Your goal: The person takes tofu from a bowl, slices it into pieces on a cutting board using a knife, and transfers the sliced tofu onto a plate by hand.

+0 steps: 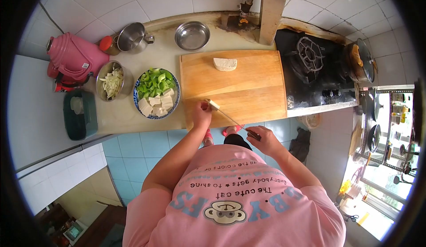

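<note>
My right hand [262, 139] is closed round the dark handle of a kitchen knife [231, 119], whose thin blade points up and left over the cutting board's front edge. My left hand [203, 110] has its fingers pinched on a small pale piece of what looks like tofu [213, 105], with the knife's tip against it. Both are at the near left part of the wooden cutting board [253, 85]. Farther back on the board lies a larger white tofu-like chunk [225, 64], flat and rounded on one side. The knife hides part of the small piece.
Left of the board stands a blue-rimmed plate [136, 97] with chopped green pepper and white cubes. Beyond are a metal bowl of pale shreds [124, 87], an upright steel pot [132, 38], a steel bowl [192, 36] and a pink thermos [77, 56]. A black gas stove [326, 85] adjoins the right side.
</note>
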`<state>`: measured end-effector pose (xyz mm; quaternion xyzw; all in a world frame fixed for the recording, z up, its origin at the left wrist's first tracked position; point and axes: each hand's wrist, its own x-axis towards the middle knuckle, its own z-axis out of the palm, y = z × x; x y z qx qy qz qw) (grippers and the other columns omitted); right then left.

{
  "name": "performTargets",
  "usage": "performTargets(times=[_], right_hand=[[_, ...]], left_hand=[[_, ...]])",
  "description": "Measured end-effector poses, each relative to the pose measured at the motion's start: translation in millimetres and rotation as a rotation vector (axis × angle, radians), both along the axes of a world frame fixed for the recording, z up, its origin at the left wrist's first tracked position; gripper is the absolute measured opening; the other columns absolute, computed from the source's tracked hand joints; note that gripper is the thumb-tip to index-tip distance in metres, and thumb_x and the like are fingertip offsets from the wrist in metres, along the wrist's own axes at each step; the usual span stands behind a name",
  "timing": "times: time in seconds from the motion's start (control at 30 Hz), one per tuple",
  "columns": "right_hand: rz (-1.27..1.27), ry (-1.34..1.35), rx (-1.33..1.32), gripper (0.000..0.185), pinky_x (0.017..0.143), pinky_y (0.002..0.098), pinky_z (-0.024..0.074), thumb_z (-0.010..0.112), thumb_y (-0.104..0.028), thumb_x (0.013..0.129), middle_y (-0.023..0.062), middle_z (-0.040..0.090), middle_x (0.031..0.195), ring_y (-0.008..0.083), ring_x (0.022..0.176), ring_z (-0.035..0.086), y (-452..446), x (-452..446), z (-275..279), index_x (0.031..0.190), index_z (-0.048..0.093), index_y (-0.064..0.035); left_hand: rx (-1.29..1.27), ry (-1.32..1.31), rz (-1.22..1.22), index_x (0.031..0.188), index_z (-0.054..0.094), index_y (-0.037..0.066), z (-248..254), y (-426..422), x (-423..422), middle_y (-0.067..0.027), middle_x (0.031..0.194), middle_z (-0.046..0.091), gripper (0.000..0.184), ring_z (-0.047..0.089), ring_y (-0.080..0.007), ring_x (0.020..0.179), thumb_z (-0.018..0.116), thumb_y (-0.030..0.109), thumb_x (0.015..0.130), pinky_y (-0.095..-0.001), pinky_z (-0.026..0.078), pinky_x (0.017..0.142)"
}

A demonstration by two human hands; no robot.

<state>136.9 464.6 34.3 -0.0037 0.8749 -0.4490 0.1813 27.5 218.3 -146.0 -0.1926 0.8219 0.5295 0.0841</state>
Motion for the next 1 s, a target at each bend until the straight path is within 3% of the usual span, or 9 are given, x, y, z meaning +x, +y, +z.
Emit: performTargets(times=[0.27,0.57,0.73,0.87,1.0], right_hand=[[-0.003,-0.017,-0.013,0.036,0.077,0.0416,0.0551,0.076,-0.017,0.087,0.0191,0.067,0.095,0.0366,0.086,0.068,1,0,-3,0.119,0.066,-0.0043],[-0.001,-0.008,0.015,0.034,0.076,0.0428,0.0543,0.074,-0.018,0.088,0.0193,0.067,0.094,0.0384,0.086,0.067,-3,-1,-14,0.119,0.066,-0.0059],[-0.024,0.035,-0.028,0.033,0.076,0.0429,0.0541,0.074,-0.018,0.087,0.0192,0.067,0.095,0.0381,0.085,0.067,-7,-4,-14,0.118,0.067,-0.0062],[0.067,0.093,0.054,0.033,0.071,0.042,0.0544,0.075,-0.015,0.086,0.0186,0.067,0.091,0.0372,0.079,0.067,-12,-9,5,0.116,0.069,-0.0046],[0.087,0.114,0.026,0.033,0.069,0.0405,0.0538,0.075,-0.014,0.086,0.0175,0.066,0.09,0.0344,0.076,0.066,-33,-28,25,0.117,0.068,-0.0027]], left_hand=[[-0.007,0.0,-0.014,0.094,0.067,0.003,0,0,0,-0.013,0.086,0.075,0.017,0.073,-0.0294,0.081,0.078,0.015,0.086,-0.0394,0.055,0.073],[-0.071,-0.025,-0.042,0.094,0.067,0.003,34,1,-4,-0.0129,0.086,0.075,0.017,0.073,-0.0303,0.082,0.077,0.014,0.086,-0.0401,0.055,0.074],[-0.104,-0.023,-0.004,0.093,0.067,0.003,16,5,-3,-0.0133,0.087,0.074,0.017,0.072,-0.0309,0.082,0.076,0.014,0.085,-0.0408,0.055,0.074],[-0.021,0.04,0.063,0.097,0.066,0.002,-8,-1,-2,-0.014,0.088,0.073,0.017,0.072,-0.0304,0.082,0.074,0.012,0.086,-0.0399,0.055,0.074],[0.157,0.117,0.147,0.102,0.063,0.001,38,-32,-12,-0.0145,0.09,0.072,0.021,0.072,-0.0287,0.084,0.073,0.009,0.086,-0.0357,0.056,0.079]])
